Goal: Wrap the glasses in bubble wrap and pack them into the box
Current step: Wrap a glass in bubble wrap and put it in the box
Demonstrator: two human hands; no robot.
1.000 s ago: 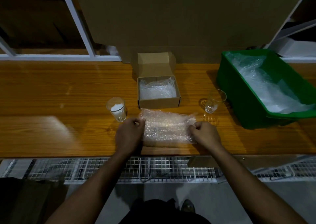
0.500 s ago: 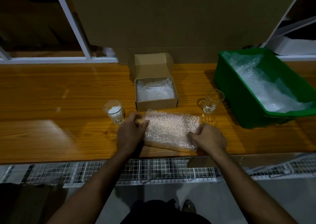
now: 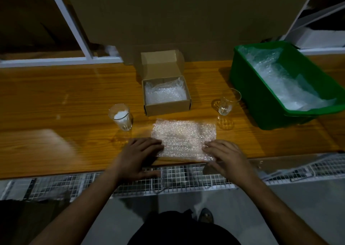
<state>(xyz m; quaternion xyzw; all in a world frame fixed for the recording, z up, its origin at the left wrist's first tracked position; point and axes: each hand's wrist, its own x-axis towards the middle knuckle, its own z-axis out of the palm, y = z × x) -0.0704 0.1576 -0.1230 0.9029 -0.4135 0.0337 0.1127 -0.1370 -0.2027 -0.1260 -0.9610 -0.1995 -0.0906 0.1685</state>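
Note:
A sheet of bubble wrap (image 3: pixel 183 137) lies flat on the wooden table (image 3: pixel 56 99) near its front edge. My left hand (image 3: pixel 139 156) presses its left side with straight fingers. My right hand (image 3: pixel 226 156) lies flat on its right side. A clear tumbler (image 3: pixel 121 116) with something white inside stands to the left. A clear glass mug (image 3: pixel 227 101) stands to the right. The open cardboard box (image 3: pixel 168 107), lined with bubble wrap, sits behind the sheet.
A green plastic bin (image 3: pixel 265 102) holding more bubble wrap stands at the right of the table. A large cardboard panel (image 3: pixel 177 17) rises behind the box. A wire mesh shelf (image 3: pixel 74 185) runs below the table's front edge.
Both hands have let go of the sheet's ends and now lie flat on it. The bubble wrap has been spread out and smoothed flat on the table.

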